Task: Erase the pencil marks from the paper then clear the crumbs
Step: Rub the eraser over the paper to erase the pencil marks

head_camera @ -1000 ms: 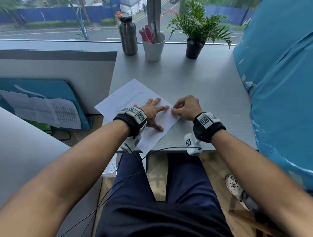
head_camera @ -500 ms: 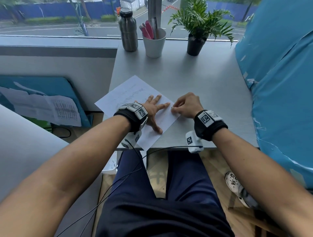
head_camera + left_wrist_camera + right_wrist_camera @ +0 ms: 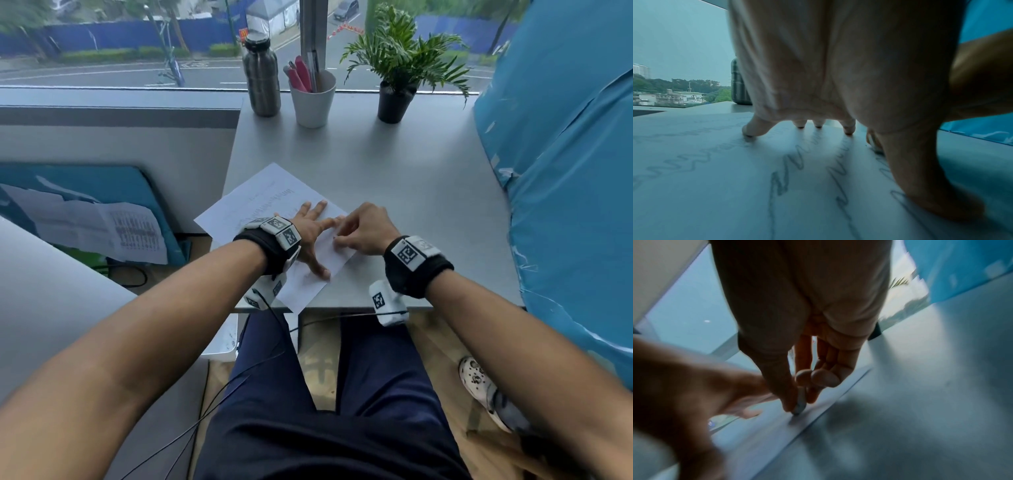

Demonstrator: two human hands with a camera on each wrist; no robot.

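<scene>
A white sheet of paper (image 3: 260,202) with wavy pencil marks (image 3: 785,175) lies slanted at the near left of the grey desk (image 3: 394,178). My left hand (image 3: 313,228) presses flat on it with fingers spread. My right hand (image 3: 359,228) pinches a small grey eraser (image 3: 800,404) between thumb and forefinger, its tip down on the paper near the right edge, just beside my left forefinger. In the left wrist view the paper (image 3: 715,186) fills the foreground under my left hand (image 3: 801,128), and the eraser (image 3: 874,142) shows beyond the thumb.
At the back of the desk stand a steel bottle (image 3: 261,75), a white cup of pens (image 3: 312,99) and a potted plant (image 3: 397,78). A blue covered object (image 3: 565,171) borders the desk's right side. The paper's near corner overhangs the front edge.
My right hand has shifted a little left, closer to my left forefinger, with the eraser on the paper. The left hand stays pressed down in the same place.
</scene>
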